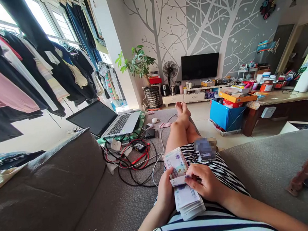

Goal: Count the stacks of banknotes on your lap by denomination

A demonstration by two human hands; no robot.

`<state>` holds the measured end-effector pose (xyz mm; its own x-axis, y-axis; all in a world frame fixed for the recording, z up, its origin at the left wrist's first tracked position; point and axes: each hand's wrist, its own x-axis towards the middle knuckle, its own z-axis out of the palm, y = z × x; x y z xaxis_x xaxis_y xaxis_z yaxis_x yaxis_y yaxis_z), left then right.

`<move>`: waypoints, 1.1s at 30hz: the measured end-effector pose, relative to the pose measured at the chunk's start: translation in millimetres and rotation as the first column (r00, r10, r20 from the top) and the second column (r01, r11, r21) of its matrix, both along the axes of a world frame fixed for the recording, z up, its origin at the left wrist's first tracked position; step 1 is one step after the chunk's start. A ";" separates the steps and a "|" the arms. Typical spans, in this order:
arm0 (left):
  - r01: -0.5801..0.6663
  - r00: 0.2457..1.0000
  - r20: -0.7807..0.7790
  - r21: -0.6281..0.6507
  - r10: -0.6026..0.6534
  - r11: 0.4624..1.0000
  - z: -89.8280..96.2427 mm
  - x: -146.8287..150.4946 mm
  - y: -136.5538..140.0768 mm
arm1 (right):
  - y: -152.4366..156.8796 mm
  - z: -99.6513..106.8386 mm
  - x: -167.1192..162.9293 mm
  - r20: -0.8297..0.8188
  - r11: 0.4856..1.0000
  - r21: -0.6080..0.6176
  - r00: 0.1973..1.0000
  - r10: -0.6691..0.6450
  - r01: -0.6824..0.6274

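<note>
A stack of banknotes (187, 197) lies over my lap, its top note marked with a 5. Around the left edge of the stack my left hand (166, 187) is closed, thumb on top. From the other side my right hand (206, 180) pinches a folded edge of a note at the middle of the stack, thumb and forefinger together. The lower notes fan out slightly towards my body. Beyond my hands a phone (205, 155) rests on my striped clothing, its upper part blurred out.
On the sofa (129, 203) to the left are tangled cables (139, 162), a power adapter (139, 146) and an open laptop (120, 124). A blue storage box (225, 115) stands beside a cluttered table (279, 97) at right. Clothes hang at far left.
</note>
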<state>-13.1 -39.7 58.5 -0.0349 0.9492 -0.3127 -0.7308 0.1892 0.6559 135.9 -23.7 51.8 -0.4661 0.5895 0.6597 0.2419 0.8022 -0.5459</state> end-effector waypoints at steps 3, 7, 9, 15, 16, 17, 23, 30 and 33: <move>0.057 0.996 0.074 -0.001 -0.057 0.998 2.0 2.0 -0.8 | -1.3 1.3 2.6 0.005 0.996 0.049 0.997 0.078 -0.078; 0.056 0.996 0.075 -0.012 -0.055 0.998 -3.1 2.2 1.6 | -2.5 2.9 3.8 0.015 0.986 0.105 0.991 0.131 -0.132; 0.053 0.996 0.067 -0.015 -0.052 0.998 -6.1 1.2 2.7 | -2.7 3.3 3.8 0.024 0.982 0.128 0.990 0.136 -0.138; 0.071 0.995 0.067 0.001 -0.071 0.997 -9.2 -0.2 4.5 | -2.6 5.7 3.5 0.020 0.975 0.162 0.989 0.148 -0.150; 0.071 0.995 0.068 0.006 -0.072 0.997 -9.4 0.0 4.8 | -2.5 5.9 3.7 0.027 0.976 0.155 0.988 0.151 -0.154; 0.073 0.995 0.068 0.010 -0.074 0.997 -9.7 0.3 5.1 | -2.4 5.8 3.8 0.034 0.976 0.148 0.987 0.155 -0.158; 0.043 0.998 0.043 0.019 -0.043 0.999 -15.4 -1.0 5.9 | -1.8 2.5 5.9 0.045 0.977 0.119 0.984 0.171 -0.176; 0.005 0.999 0.042 0.013 -0.006 1.000 -20.7 -1.5 8.8 | -2.6 0.9 8.1 0.057 0.976 0.109 0.981 0.183 -0.189; -0.002 1.000 0.013 0.017 0.001 1.000 -22.1 -1.8 9.7 | -3.0 0.1 7.7 0.031 0.970 0.149 0.981 0.192 -0.195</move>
<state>-14.9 -30.0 36.3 -0.0323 0.9544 -0.2969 -0.7396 0.1770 0.6494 143.6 -26.7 51.8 -0.5732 0.3819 0.7250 0.0821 0.9071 -0.4129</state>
